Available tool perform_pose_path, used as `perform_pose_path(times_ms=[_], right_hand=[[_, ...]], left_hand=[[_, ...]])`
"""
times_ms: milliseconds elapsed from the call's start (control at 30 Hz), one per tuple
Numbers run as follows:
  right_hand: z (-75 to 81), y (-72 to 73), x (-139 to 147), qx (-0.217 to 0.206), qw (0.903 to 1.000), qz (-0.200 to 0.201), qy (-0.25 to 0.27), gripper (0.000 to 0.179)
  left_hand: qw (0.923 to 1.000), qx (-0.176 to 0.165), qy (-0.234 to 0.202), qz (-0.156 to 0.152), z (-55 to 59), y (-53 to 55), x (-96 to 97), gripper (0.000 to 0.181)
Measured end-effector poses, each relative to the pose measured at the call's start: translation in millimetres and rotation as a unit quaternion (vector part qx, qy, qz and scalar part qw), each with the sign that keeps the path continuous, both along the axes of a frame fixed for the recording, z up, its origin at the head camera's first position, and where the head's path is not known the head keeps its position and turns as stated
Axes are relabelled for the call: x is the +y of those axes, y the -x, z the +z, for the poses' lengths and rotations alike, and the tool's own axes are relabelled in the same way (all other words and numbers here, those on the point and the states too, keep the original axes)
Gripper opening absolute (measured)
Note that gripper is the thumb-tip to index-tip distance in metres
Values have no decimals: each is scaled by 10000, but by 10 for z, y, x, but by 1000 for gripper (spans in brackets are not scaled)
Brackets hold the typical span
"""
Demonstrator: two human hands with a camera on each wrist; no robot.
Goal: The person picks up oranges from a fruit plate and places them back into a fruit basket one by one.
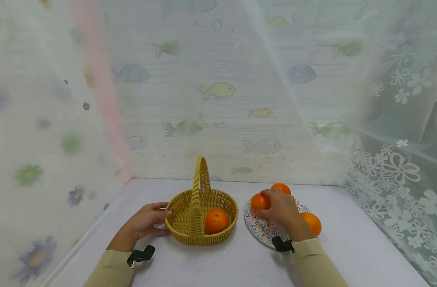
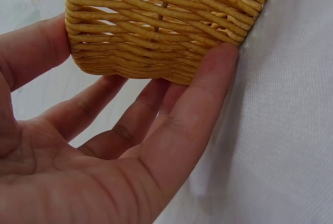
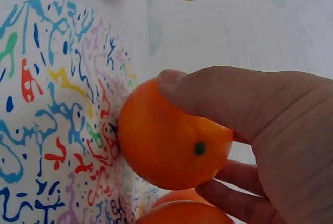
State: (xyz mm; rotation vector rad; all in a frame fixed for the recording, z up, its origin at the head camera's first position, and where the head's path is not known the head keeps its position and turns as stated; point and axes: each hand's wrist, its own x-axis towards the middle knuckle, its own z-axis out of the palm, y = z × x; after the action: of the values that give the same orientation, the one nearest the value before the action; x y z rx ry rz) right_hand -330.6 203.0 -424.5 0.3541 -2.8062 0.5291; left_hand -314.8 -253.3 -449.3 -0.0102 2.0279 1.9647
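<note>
A yellow wicker basket (image 1: pixel 175 236) with a tall arched handle stands in the middle of the table. One orange (image 1: pixel 216 221) lies in its right half. My left hand (image 1: pixel 148 221) is at the basket's left end, with spread, fairly straight fingers touching the outside of the woven wall (image 2: pixel 156 31). On the right, my right hand (image 1: pixel 281 205) grips an orange (image 3: pixel 166 135) between thumb and fingers, over the left part of a round plate (image 1: pixel 255 229) with a colourful squiggle pattern. The thumb lies across the orange, near its green stem mark.
Another orange (image 1: pixel 282 188) sits at the plate's far side, partly behind my right hand. One more orange (image 1: pixel 311 224) rests at the plate's right side. A white cloth (image 1: pixel 225 263) covers the table, and a fish-patterned curtain (image 1: pixel 218 119) hangs behind it.
</note>
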Motion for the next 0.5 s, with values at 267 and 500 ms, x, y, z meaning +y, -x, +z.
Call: perform_pose_path(times_ms=[267, 500], right_hand=[[-169, 40, -86, 169, 9994, -69, -299, 79], [-291, 111, -155, 429, 9970, -231, -604, 84]], left_hand=[[9999, -96, 2, 72, -4, -26, -3, 64], [10000, -22, -33, -2, 17, -22, 5, 65]])
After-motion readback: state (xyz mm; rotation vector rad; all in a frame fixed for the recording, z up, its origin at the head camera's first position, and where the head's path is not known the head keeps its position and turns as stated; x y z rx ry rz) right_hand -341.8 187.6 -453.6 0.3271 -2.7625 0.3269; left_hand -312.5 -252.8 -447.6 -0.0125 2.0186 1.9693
